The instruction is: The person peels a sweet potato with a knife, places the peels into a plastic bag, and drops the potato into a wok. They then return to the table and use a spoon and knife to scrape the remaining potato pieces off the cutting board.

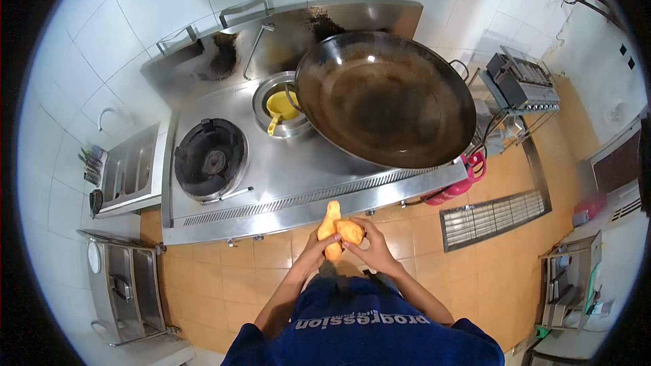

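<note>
Both hands are in front of my body, close together, just off the stove's front edge. My left hand (pixel 315 247) is closed around a long orange sweet potato (pixel 332 215), which looks peeled and points toward the stove. A shorter, rounder sweet potato (pixel 350 232) sits in my right hand (pixel 372 247), with the fingers wrapped round its far side. The two pieces touch or nearly touch each other. My fingers and palms hide their lower parts.
Ahead stands a steel stove (pixel 274 163) with a black burner (pixel 211 158) and a huge wok (pixel 386 98). A yellow dipper (pixel 283 106) rests in a metal pot (pixel 260 102). A sink (pixel 129 166) is left, a pink gas cylinder (pixel 447 193) right, and a floor grate (pixel 495 219) lies nearby.
</note>
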`<state>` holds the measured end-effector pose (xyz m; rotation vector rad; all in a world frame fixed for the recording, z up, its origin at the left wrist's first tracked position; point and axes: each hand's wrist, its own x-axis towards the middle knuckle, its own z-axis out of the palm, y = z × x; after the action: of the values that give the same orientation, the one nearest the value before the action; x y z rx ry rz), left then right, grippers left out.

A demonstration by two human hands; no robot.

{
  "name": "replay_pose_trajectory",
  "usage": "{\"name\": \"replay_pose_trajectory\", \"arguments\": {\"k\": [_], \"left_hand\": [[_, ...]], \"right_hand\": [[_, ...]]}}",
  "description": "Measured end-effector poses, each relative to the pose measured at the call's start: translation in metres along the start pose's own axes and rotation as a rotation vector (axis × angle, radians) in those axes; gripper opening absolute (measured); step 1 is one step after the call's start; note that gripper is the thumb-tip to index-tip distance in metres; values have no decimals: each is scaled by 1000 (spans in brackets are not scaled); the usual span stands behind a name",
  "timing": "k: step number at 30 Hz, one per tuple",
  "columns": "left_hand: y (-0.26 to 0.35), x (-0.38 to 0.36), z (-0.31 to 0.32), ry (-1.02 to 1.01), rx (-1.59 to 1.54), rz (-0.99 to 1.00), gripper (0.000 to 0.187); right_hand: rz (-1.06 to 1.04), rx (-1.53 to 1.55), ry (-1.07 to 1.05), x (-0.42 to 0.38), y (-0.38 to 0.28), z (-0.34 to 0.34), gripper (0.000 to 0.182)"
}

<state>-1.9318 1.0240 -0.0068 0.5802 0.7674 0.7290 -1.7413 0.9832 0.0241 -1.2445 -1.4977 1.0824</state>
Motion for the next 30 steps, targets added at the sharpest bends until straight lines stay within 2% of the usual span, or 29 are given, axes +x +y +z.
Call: {"name": "replay_pose_trajectory", "arguments": {"k": [2,9,13,15,16,18,23,26,29,30], "left_hand": [[6,-3,-3,-31,96,118,56],[22,-15,-7,-75,165,101,82],[26,-13,-9,-58,149,88,88],[32,-11,-2,-118,170,104,88],[36,-10,3,-118,169,101,88],[46,-8,16,-167,346,219,87],[88,10,70,-162,381,323,87],[112,33,98,-160,603,470,90],[135,63,122,-180,669,471,91],[142,71,132,-167,696,505,89]], "right_hand": [[8,117,55,0,6,14,56],[-54,33,167,1,-3,28,59],[-11,31,175,-1,-24,18,60],[-18,-25,143,1,-27,11,60],[-15,-26,144,4,-30,5,60],[-107,-111,185,12,-37,-7,62],[-158,-5,163,47,-62,-54,63],[-239,-143,186,70,-76,-90,65],[-220,-149,148,95,-82,-126,66],[-240,-248,141,103,-84,-139,67]]}}
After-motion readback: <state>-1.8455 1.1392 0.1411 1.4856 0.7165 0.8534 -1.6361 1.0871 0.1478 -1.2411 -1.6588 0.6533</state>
